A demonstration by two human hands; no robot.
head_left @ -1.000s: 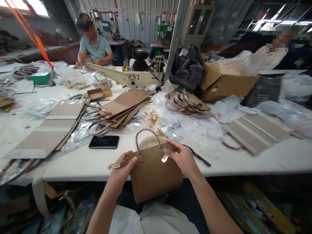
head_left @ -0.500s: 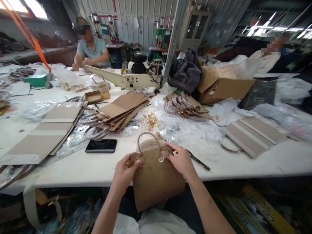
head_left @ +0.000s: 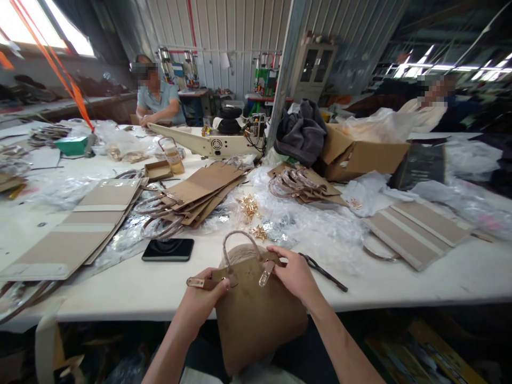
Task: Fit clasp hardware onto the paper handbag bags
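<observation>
I hold a small tan handbag (head_left: 256, 320) upright against the near edge of the white table (head_left: 132, 290). My left hand (head_left: 204, 296) pinches the bag's left strap (head_left: 198, 282), which sticks out to the left. My right hand (head_left: 294, 274) grips the bag's top right edge, beside a strap tab (head_left: 264, 276) with a shiny clasp. The bag's looped handle (head_left: 240, 242) stands up between my hands.
A black phone (head_left: 168, 249) and dark pliers (head_left: 324, 272) lie near the bag. Flat tan bag panels (head_left: 200, 189), handles (head_left: 292, 178), gold fittings (head_left: 250, 205), plastic wrap and a cardboard box (head_left: 360, 152) cover the table. Two people sit at the far side.
The left strap, tucked in half a second ago, sticks out to the left again. The bag has sunk slightly lower in view; both hands have kept their grip.
</observation>
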